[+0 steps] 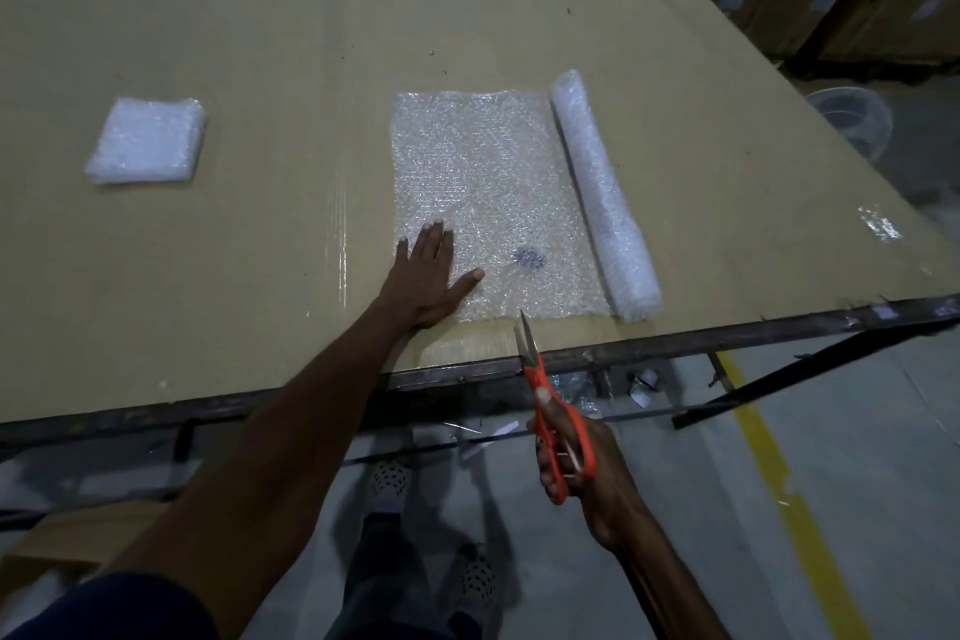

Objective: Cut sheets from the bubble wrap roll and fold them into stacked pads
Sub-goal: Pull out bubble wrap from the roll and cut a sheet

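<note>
A bubble wrap roll point(602, 195) lies on the cardboard-covered table point(249, 250), with a sheet point(488, 172) unrolled flat to its left. My left hand point(428, 278) presses flat on the sheet's near left corner, fingers straight. My right hand point(576, 463) grips orange-handled scissors point(550, 411) below the table's near edge; their blades are slightly apart and point up at the sheet's near edge. A stack of folded bubble wrap pads point(148, 140) sits at the far left of the table.
The table's dark metal edge point(675, 338) runs along the front. A scrap of bubble wrap point(879, 224) lies near the right edge. A clear bin point(852, 117) stands beyond the table on the right. A yellow floor line point(774, 463) and paper scraps lie below.
</note>
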`<state>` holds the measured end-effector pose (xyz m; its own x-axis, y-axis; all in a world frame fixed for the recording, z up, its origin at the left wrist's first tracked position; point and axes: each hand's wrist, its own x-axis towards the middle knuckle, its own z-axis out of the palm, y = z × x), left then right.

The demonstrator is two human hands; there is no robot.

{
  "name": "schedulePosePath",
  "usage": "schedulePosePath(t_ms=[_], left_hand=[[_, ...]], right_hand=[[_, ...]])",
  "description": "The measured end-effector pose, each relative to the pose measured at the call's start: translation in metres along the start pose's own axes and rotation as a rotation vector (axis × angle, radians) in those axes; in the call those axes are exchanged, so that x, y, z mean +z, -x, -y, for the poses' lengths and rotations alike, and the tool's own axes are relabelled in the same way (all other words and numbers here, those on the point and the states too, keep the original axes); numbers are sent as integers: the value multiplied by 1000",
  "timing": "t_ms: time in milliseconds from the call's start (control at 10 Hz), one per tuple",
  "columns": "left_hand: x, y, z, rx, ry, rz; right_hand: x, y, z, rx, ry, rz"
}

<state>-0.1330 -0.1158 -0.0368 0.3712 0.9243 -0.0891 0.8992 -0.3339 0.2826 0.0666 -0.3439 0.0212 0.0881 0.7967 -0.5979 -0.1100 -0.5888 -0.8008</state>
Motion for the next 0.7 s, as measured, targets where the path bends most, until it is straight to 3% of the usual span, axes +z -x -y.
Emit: schedulePosePath(t_ms=[700], left_hand=[[-1, 3, 22, 8, 36, -31]], right_hand=[[30, -27, 20, -30, -44, -81]])
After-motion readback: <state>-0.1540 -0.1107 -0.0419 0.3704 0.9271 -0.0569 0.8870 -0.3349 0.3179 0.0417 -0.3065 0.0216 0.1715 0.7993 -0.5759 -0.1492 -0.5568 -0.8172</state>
